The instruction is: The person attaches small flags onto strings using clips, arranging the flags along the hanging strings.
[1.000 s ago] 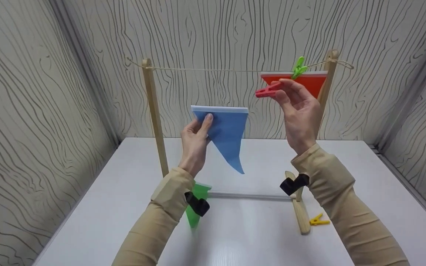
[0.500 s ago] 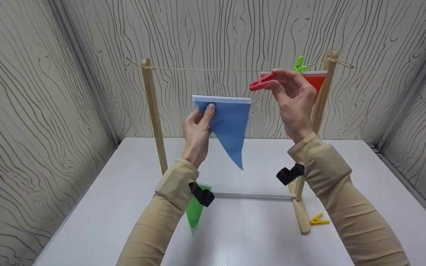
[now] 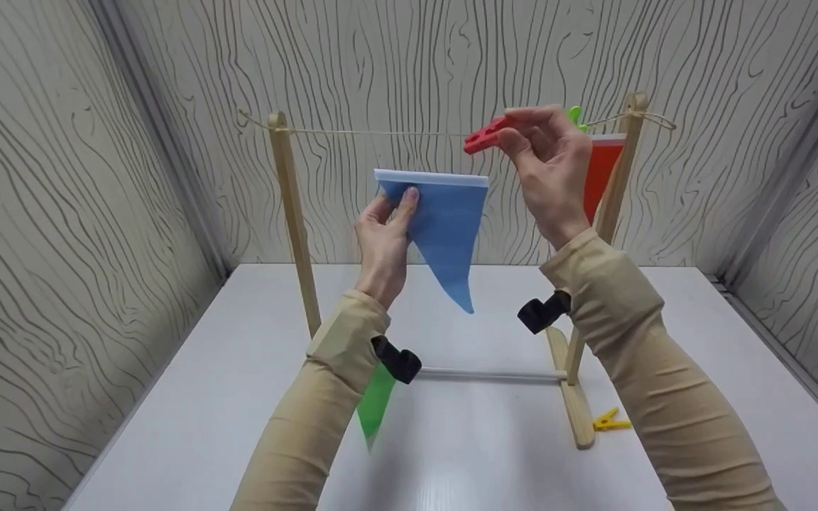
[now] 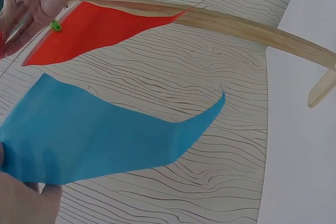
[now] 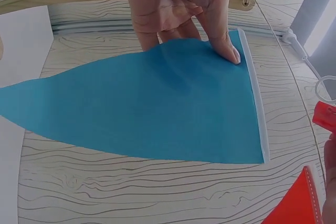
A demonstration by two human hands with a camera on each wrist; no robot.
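My left hand (image 3: pixel 386 238) pinches a blue pennant (image 3: pixel 449 223) near its upper left corner, thumb in front. The pennant's white-banded top edge is a little below the string (image 3: pixel 380 133), and its tip hangs down curled. Between thumb and fingers, my right hand (image 3: pixel 551 163) holds a red clothespin (image 3: pixel 483 136) by its handle end, its nose pointing left and overlapping the string in the head view. Behind the right hand, a red pennant (image 3: pixel 604 174) hangs from the string under a green clothespin (image 3: pixel 576 116), both partly hidden. In the right wrist view, the red clothespin (image 5: pixel 325 116) shows at the right edge.
Wooden posts (image 3: pixel 294 220) hold up the string on both sides, with a pale crossbar (image 3: pixel 487 374) low between them. A green pennant (image 3: pixel 378 404) lies partly under the left sleeve. A yellow clothespin (image 3: pixel 611 420) lies on the white table (image 3: pixel 196 397) beside the right wooden foot (image 3: pixel 578 419).
Both hands have risen toward the string. The blue pennant has come up and slightly right; the red clothespin has moved up and left, across the front of the red pennant.
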